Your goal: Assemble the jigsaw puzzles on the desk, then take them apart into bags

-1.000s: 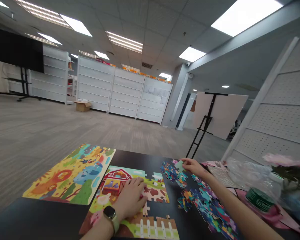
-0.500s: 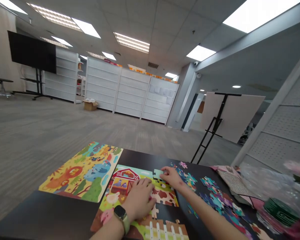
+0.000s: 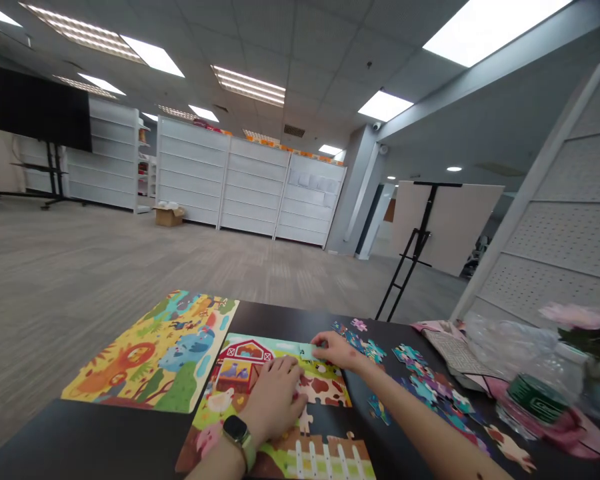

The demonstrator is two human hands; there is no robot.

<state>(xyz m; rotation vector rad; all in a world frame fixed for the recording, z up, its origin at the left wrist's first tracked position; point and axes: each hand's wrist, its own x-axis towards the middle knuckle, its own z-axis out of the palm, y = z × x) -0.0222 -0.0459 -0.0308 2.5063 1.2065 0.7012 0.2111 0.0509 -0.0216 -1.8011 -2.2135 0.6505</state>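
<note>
A farm jigsaw puzzle (image 3: pixel 230 403) with a red barn, a hen and a white fence lies partly assembled on the dark table. My left hand (image 3: pixel 275 397), a watch on its wrist, rests flat across the middle of it with fingers stretched out. At the puzzle's upper right edge, my right hand (image 3: pixel 333 348) pinches a pale blue puzzle piece (image 3: pixel 307 351), which sits at the gap beside the barn's sky. Its fingertips partly cover that piece. Dark table shows through an opening below the brown-spotted cow section.
A finished animal puzzle (image 3: pixel 155 357) with a lion lies to the left. Loose colourful pieces (image 3: pixel 425 383) are scattered on the right, near a cow-patterned piece (image 3: pixel 510 448). Beyond them are a plastic bag (image 3: pixel 505 343), a green round container (image 3: pixel 537 399) and pink flowers (image 3: pixel 580 315).
My right hand has brought the pale blue piece down into the gap at the puzzle's top edge. My left hand stays in place. The view has turned slightly to the right.
</note>
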